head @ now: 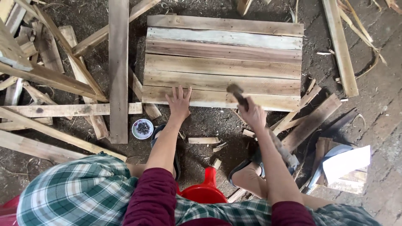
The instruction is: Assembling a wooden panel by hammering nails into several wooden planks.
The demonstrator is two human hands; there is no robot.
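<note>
Squarely ahead at twelve o'clock lies the rectangular panel of rough, weathered wooden slats [223, 62], flat on the dirt floor [377, 113], with its near edge under both hands. The left hand [179, 101] rests flat on the nearest slat, fingers spread apart and pressing down. The right hand [253, 113] is closed tight around the handle of a dark-headed hammer [237, 93], whose head hovers just over that same slat; it is blurred, so I cannot tell whether it touches.

By my judgement the panel is stiff and fairly heavy, splintery rather than slippery, and best gripped along its long edges or by the ends of the slats. The boards look dry, grainy and unevenly coloured, from pale grey to brown.

At about nine o'clock from the left hand sits a small round white bowl of dark nails [143, 128]. Loose planks and offcuts [118, 67] lie scattered from eight to eleven o'clock and again at three. A red plastic stool [204, 191] shows between the knees at six o'clock.
</note>
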